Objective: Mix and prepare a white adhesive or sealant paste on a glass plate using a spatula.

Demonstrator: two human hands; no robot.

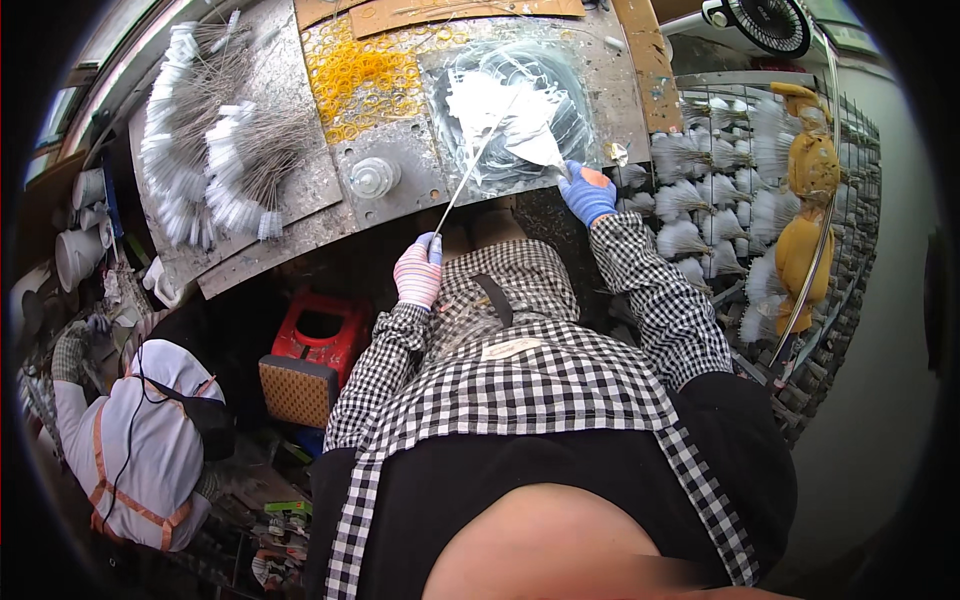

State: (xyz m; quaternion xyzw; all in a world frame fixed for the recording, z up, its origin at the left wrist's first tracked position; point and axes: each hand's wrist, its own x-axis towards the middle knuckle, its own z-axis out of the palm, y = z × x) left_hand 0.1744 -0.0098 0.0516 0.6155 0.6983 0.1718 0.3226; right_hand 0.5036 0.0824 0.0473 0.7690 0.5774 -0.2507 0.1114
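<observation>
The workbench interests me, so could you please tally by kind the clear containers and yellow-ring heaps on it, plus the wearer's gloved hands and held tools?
Left hand and right hand, gloved: 2
Thin rod: 1
Scraper: 1
Clear container: 1
Heap of yellow rings: 1 (too many to count singly)
Total: 6

Before you stood a grey workbench (415, 195); on it lay white-tufted, wire-stemmed brushes (235, 145), yellow rings (365, 75), a clear jar (375, 178), cardboard strips (465, 10) and spread white paste (475, 95).

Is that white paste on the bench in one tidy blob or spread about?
Spread about: thin streaks surround the thicker white paste, beside the right hand.
</observation>
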